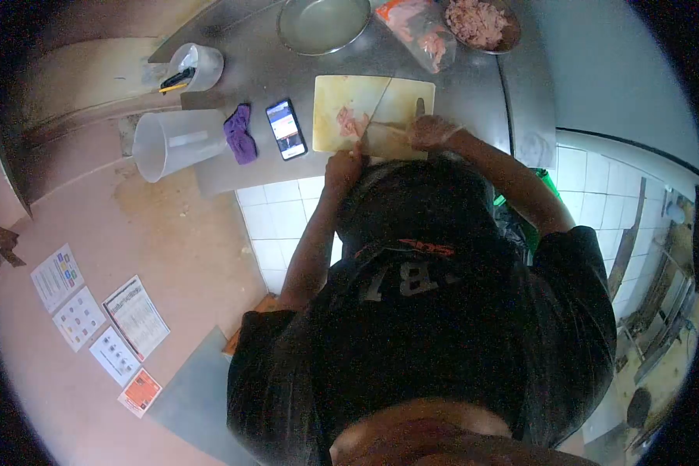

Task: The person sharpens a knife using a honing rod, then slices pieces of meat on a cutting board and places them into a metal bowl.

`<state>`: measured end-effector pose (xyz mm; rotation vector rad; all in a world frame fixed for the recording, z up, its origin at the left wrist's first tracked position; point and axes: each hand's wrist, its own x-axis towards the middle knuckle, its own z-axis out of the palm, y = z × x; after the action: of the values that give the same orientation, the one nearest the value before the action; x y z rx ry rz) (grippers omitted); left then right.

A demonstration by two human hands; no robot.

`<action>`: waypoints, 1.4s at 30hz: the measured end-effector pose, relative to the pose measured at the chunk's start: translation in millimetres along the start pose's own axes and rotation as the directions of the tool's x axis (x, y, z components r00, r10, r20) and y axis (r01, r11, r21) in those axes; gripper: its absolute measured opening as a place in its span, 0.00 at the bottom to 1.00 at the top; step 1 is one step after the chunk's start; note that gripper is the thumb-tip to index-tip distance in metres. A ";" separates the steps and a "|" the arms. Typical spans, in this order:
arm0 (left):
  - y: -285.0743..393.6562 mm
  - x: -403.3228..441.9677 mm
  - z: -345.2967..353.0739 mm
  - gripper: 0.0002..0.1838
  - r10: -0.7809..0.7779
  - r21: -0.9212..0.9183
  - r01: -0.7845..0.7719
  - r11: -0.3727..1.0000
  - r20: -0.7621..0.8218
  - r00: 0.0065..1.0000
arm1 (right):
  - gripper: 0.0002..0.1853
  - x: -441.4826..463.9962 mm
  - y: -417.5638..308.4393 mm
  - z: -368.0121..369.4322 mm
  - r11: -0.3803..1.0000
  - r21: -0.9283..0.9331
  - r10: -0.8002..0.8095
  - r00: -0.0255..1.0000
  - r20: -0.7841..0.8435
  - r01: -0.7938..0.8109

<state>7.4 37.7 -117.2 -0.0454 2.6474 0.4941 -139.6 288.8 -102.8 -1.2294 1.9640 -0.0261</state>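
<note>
A pale cutting board [335, 93] lies on the steel worktop, with a dark slot near its right end and a diagonal line across it. Small pieces of pink meat [349, 122] sit on its left half. My right hand [433, 133], in a thin clear glove, is closed around what looks like a knife [388, 126], its blade pointing left towards the meat. My left hand [343, 168] is at the board's near edge, just below the meat. Its fingers are curled, and whatever they hold is too small to make out.
Left of the board are a phone [286, 130], a purple cloth [241, 133], a translucent jug [167, 147] and a white tub [198, 68] with utensils. Behind stand a metal bowl [324, 25], a plastic bag of meat [421, 33] and a bowl of meat pieces [478, 25].
</note>
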 end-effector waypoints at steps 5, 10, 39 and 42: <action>74.3 43.1 -53.2 0.31 0.278 -0.034 -0.291 0.956 -0.205 0.938 | 0.26 3.9 -8.8 35.6 0.986 0.164 -0.039 0.999 -0.022 0.042; 54.1 52.0 -36.4 0.34 0.255 0.206 -0.243 0.948 -0.034 0.966 | 0.20 -88.6 -42.1 -71.4 0.953 0.233 0.181 0.980 0.082 -0.195; 34.1 -50.2 -41.4 0.35 -0.304 -0.149 0.299 0.943 -0.015 0.952 | 0.19 6.3 -53.4 -44.4 0.979 0.121 0.183 0.967 -0.180 -0.163; 39.1 -40.8 -34.8 0.34 -0.209 -0.106 0.212 0.972 0.036 0.977 | 0.16 12.8 -46.7 -25.5 0.988 0.071 0.152 0.956 -0.250 -0.138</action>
<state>25.2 60.1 -57.3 -0.3480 2.5511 0.5630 -123.5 244.9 -74.4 -1.0874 2.2573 -0.1688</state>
